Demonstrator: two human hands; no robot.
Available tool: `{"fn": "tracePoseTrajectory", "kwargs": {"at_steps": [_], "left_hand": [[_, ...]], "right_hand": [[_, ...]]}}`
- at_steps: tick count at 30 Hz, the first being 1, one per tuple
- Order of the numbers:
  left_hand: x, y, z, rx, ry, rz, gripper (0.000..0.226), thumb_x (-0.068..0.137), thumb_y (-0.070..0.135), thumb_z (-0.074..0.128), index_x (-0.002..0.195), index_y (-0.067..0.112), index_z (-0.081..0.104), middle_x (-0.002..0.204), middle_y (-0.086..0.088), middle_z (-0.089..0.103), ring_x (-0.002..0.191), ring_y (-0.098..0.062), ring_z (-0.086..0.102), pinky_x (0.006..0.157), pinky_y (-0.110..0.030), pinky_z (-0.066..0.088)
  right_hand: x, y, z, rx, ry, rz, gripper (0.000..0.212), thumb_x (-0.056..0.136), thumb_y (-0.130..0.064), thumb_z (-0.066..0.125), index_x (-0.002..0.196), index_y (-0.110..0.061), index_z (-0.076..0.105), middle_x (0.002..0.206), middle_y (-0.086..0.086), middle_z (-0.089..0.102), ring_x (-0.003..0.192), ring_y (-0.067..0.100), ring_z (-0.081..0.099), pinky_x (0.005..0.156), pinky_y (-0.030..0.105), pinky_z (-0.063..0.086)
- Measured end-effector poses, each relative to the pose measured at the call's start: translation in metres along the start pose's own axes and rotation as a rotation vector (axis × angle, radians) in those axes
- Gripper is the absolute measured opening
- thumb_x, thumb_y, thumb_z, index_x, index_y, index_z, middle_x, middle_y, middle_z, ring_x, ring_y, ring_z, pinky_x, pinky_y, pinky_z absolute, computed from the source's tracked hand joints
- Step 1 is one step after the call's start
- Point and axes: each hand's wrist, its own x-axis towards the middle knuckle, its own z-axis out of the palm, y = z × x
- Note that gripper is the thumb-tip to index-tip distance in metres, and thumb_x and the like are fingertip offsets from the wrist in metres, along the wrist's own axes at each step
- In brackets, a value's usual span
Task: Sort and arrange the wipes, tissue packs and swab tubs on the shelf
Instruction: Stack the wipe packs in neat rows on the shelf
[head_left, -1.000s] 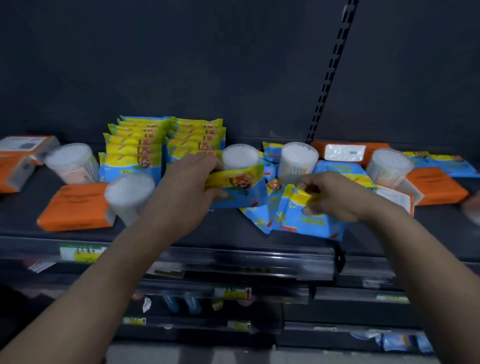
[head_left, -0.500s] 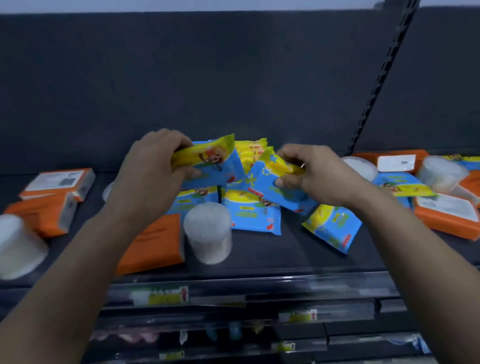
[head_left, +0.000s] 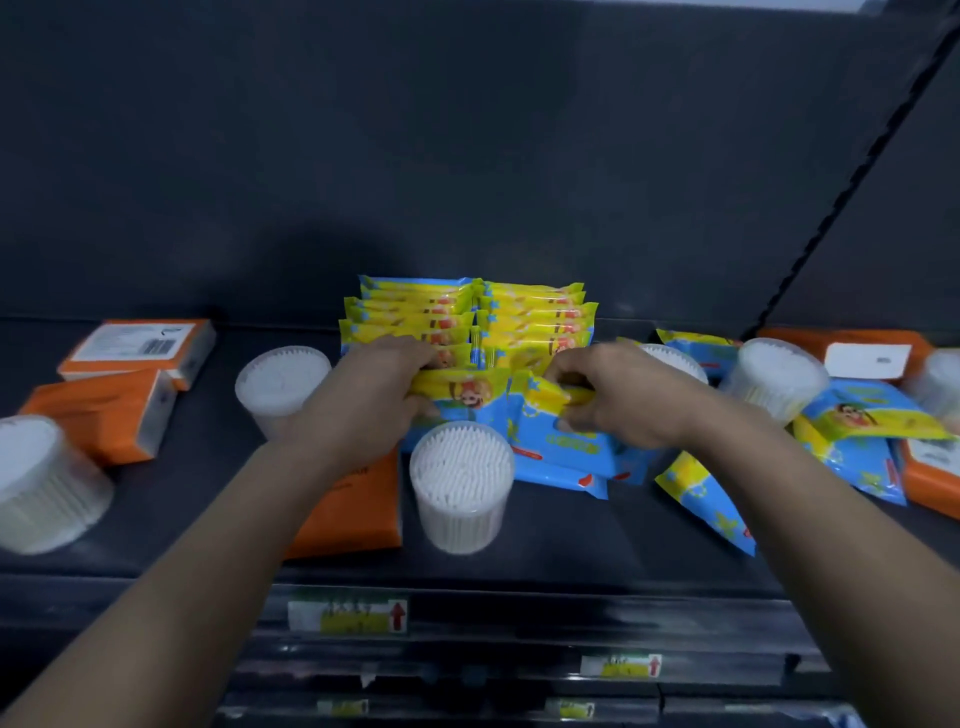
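Dark grey back panel (head_left: 363, 156) extends left of the slotted upright (head_left: 813, 236), matt and dimly lit. Below the upright, the dark shelf (head_left: 571, 540) carries a glossy front rail (head_left: 519, 613) with a yellow-green price label (head_left: 347, 616). Further labelled rails (head_left: 618, 666) sit lower.

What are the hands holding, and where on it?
Left hand pinches the left wipes pack by its yellow top edge; right hand, the right wipes pack likewise.

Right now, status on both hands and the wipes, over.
Left hand grips one wipes pack. Right hand pinches a second pack. Both at front of wipes rows. Swab tub stands right in front.
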Motion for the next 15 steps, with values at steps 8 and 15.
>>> {"fn": "tracePoseTrajectory", "kwargs": {"at_steps": [8,15], "left_hand": [[0.019,0.019,0.005,0.039,-0.113,0.025,0.04,0.074,0.016,0.074,0.112,0.011,0.062,0.113,-0.005,0.061,0.107,-0.02,0.051,0.084,-0.026,0.035],[0.017,0.011,0.012,-0.005,-0.222,0.009,0.029,0.077,0.014,0.068,0.106,0.018,0.064,0.101,-0.001,0.064,0.094,-0.02,0.057,0.075,-0.031,0.044]], "right_hand": [[0.008,0.014,-0.002,0.009,-0.131,-0.024,0.025,0.08,-0.023,0.072,0.09,-0.012,0.052,0.071,-0.007,0.04,0.071,0.018,0.039,0.057,0.026,0.033],[0.007,0.012,0.003,0.053,-0.118,0.017,0.026,0.079,-0.023,0.073,0.081,-0.021,0.047,0.071,-0.009,0.039,0.07,0.017,0.039,0.056,0.025,0.033]]}}
